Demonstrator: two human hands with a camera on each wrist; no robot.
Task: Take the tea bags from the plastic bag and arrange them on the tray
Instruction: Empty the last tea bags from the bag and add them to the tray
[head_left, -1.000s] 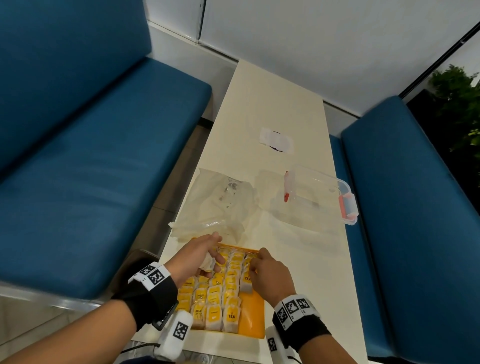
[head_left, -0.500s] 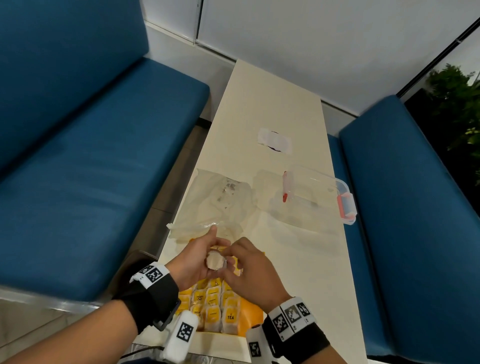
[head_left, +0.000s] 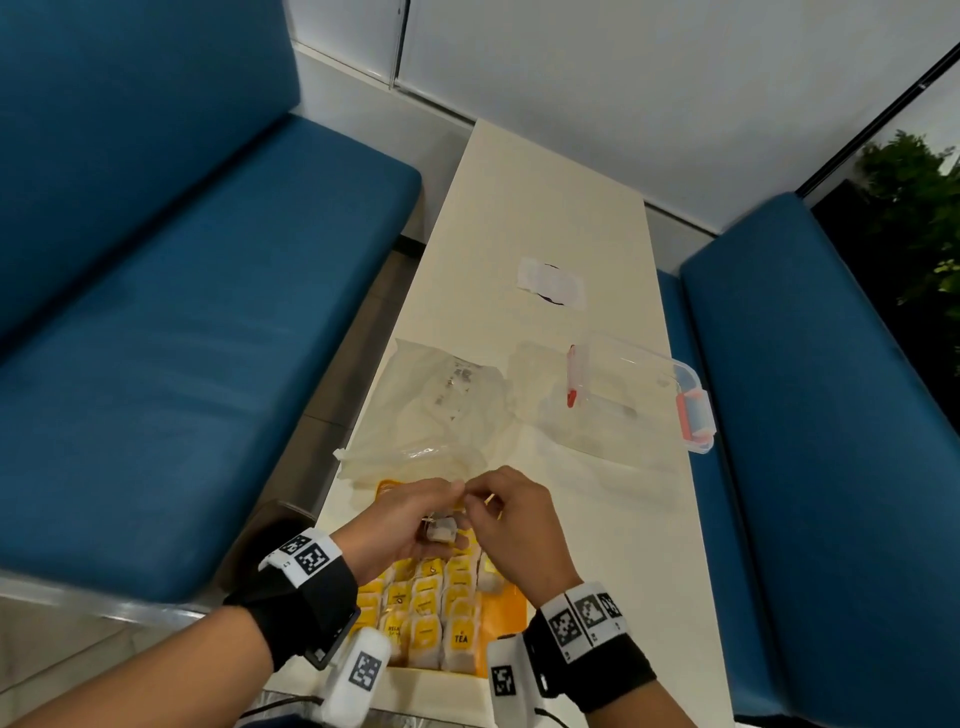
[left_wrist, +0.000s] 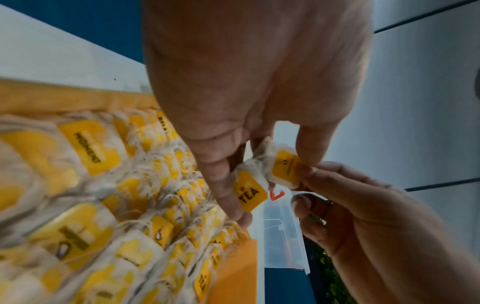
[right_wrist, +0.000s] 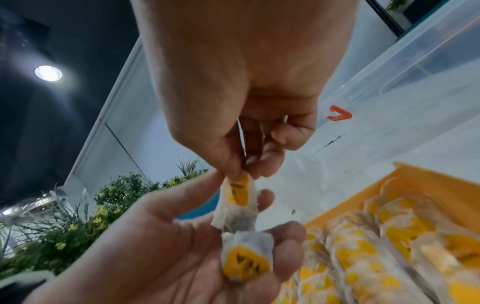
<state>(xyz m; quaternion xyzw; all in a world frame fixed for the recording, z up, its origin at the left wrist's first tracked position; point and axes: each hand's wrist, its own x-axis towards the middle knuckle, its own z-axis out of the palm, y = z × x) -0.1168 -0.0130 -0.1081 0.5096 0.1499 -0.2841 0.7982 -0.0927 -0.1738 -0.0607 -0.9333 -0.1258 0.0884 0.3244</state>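
Nearest the camera, the flat orange plastic tray (head_left: 506, 605) sits at the near end of the long cream bench (head_left: 550, 208), filled with rows of white paper tea bags with yellow tags (head_left: 431, 618) lying side by side. Just above the tray's far half, the two hands meet. The left hand (head_left: 402, 522) is cupped with fingers curled round two more such tea bags: one with a "TEA" tag (left_wrist: 249, 192) lies against its fingers, and a second tea bag (left_wrist: 281, 170) sits just above it. The right hand (head_left: 511, 519) pinches the upper end of that second bag between thumb and forefinger (a thin string runs up between its fingers). Beyond the hands, the crumpled clear plastic bag (head_left: 441, 410) lies flat on the bench, touching the tray's far edge. To its right stands a clear plastic box with red clips (head_left: 644, 397). Farther along lies a small white slip of paper (head_left: 551, 283). Blue padded seats (head_left: 182, 312) flank the bench on both sides.
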